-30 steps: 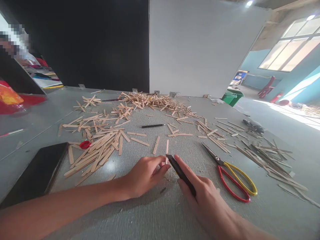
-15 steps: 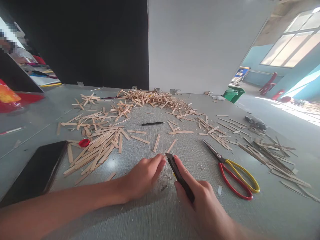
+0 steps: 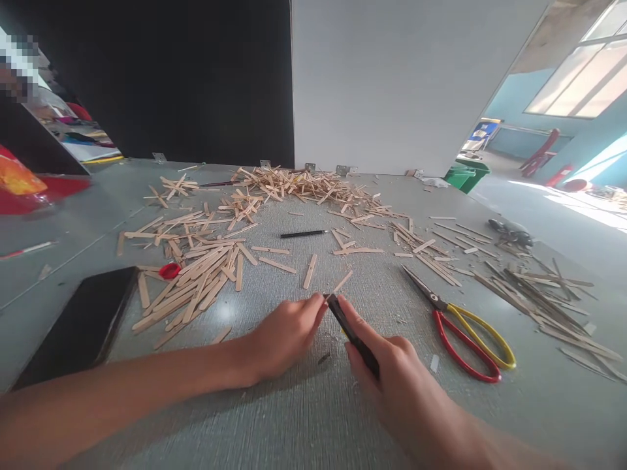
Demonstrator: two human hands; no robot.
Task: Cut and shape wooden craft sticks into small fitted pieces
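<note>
Left of scissors (image 3: 437,299), your right fingers (image 3: 360,322), closed, wrap cutter (image 3: 360,348); left fingers (image 3: 310,315) pinch stick (image 3: 343,281): keep pinch firm, clear of cutter tip (image 3: 330,298).

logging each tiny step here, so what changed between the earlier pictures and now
The pale flat wooden stick has swung: its far end pointed straight ahead, now right. The left hand's fingers have curled further over its near end. No new grip or release shows.

Unchanged: right hand on the black box cutter, slim black pen, red-and-yellow-handled scissors.
</note>
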